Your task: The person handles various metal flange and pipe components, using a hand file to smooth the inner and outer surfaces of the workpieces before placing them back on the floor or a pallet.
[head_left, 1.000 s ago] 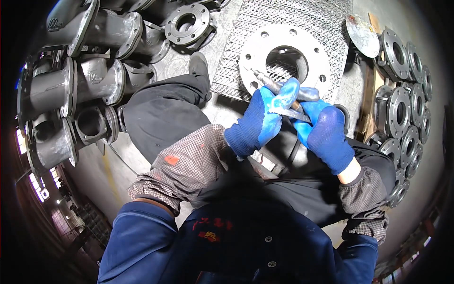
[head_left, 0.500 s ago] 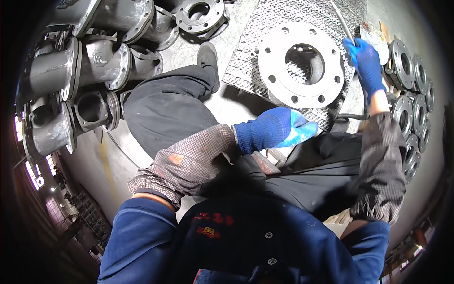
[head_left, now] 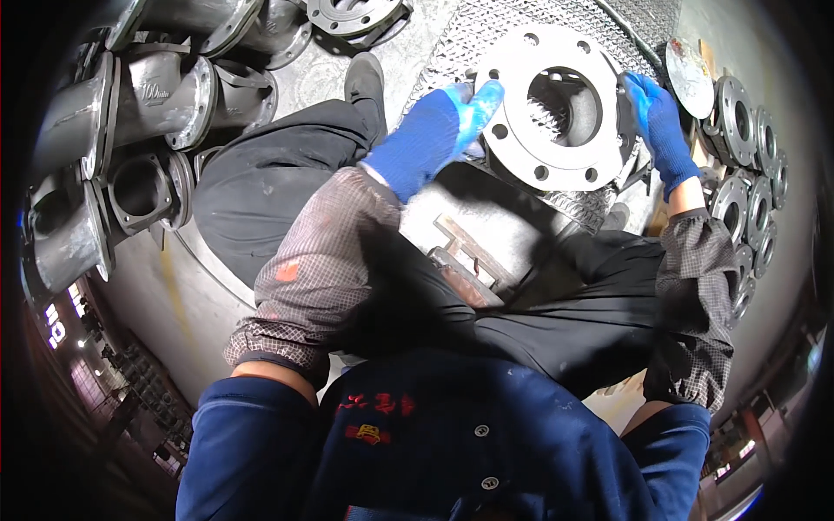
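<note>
A metal pipe fitting with a round, bright flange (head_left: pixel 560 165) lies before me on a work surface covered with metal mesh (head_left: pixel 465 39). Bolt holes ring the wide opening in its middle. My left hand (head_left: pixel 439 135), in a blue glove, grips the flange at its left rim, thumb and fingers closed about the edge. At the right side my right hand (head_left: pixel 658 126), also gloved in blue, has its fingers curled on the fitting's edge; some fingertips are hidden behind it. Beyond the fitting, a thin hose-like line (head_left: pixel 630 30) crosses the mesh.
Grey flanged pipe pieces (head_left: pixel 152 91) are stacked on the left. Another round flanged fitting (head_left: pixel 356 13) sits at the far left of the mesh. Several flanged rings (head_left: pixel 738 122) stand in rows at right, near a pale round disc (head_left: pixel 691 78). A rusty metal bar (head_left: pixel 465 273) lies between my legs.
My left hand has moved forward from near my lap onto the flange's left rim. My right hand has let go of the thin rod-like thing and come to the fitting's right edge.
</note>
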